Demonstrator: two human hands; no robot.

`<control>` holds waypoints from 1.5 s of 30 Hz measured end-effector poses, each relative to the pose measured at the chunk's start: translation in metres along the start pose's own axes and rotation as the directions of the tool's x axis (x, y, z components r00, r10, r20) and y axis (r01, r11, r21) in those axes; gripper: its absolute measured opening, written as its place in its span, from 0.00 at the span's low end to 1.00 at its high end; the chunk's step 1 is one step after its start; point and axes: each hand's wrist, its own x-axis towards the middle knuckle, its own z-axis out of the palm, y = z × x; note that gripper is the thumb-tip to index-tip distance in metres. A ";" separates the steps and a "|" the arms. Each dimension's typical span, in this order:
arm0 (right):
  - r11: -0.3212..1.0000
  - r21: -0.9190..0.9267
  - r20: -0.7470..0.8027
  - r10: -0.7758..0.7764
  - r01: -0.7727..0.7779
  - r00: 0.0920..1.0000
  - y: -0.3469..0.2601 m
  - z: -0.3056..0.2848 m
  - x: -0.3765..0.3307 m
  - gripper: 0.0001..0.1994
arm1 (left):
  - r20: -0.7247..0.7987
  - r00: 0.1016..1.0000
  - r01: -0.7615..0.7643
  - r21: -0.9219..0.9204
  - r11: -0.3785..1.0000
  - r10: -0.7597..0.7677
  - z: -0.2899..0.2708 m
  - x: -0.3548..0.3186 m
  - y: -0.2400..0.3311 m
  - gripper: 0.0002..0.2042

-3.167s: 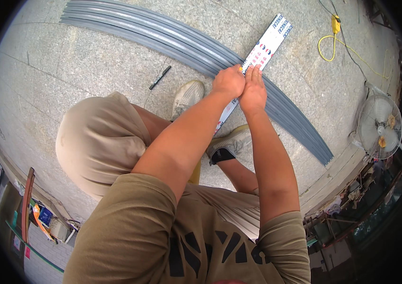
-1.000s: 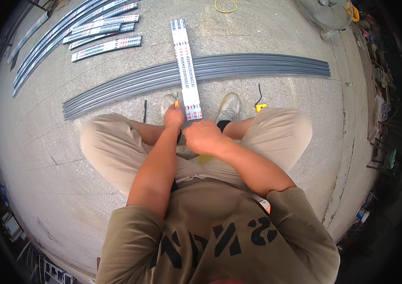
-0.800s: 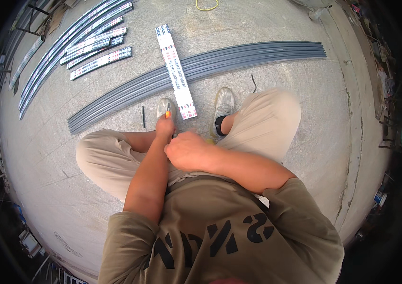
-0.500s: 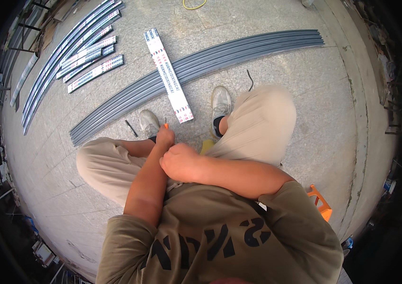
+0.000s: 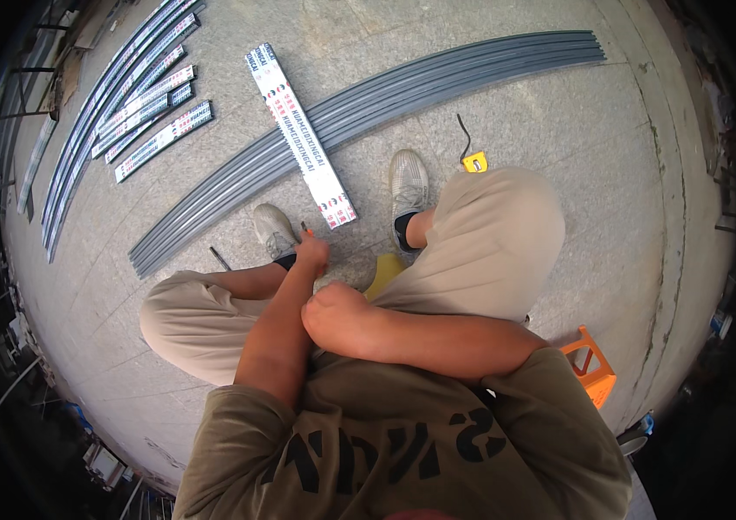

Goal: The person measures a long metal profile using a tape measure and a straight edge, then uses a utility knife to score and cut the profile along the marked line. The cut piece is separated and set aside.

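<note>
White printed strip (image 5: 301, 134) lies flat on the concrete floor (image 5: 541, 130), upper centre of frame. Long axis is diagonal: far end points to upper left, near end points down-right and stops between the two shoes, just above the left hand (image 5: 312, 253). It crosses over the bundle of grey profiles (image 5: 402, 91), which arcs from lower left to upper right.

Left hand is closed around a small orange-tipped thing (image 5: 304, 230), probably a marker or cutter; too small to tell. The tip sits just beside the strip's near end; contact can't be told. Right hand (image 5: 337, 316) is a clenched fist against the left forearm, centre frame; nothing visible inside it, so can't tell if it holds anything.

Risks, as a judgement: nothing pins the strip, so a push from the tool could skid or pivot it on the rounded profiles beneath. The squatting person's shoes sit close on both sides and could nudge it. The yellow tape measure (image 5: 473, 161), just right of the right shoe, is a trip hazard.

More printed strips (image 5: 160, 117) lie upper left, an orange stool (image 5: 591, 371) lower right.
</note>
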 end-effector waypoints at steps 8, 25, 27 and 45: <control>0.998 -0.016 0.130 0.057 -0.055 0.990 -0.002 -0.018 0.009 0.08 | 0.184 0.893 -0.447 0.248 0.859 0.412 -0.038 -0.027 0.012 0.25; 0.984 -0.123 0.199 0.148 -0.125 0.969 0.001 -0.067 0.008 0.12 | -0.023 0.952 -0.271 -0.525 0.807 0.305 -0.095 -0.100 0.077 0.20; 0.977 -0.053 0.049 0.211 -0.208 0.976 0.007 -0.086 -0.015 0.12 | -0.131 0.855 -0.490 -0.521 0.699 0.502 -0.144 -0.171 0.107 0.20; 0.864 0.026 -0.787 0.329 -0.504 0.523 0.035 -0.178 -0.116 0.05 | -0.260 0.563 -0.825 -0.236 0.513 0.785 -0.284 -0.369 0.127 0.18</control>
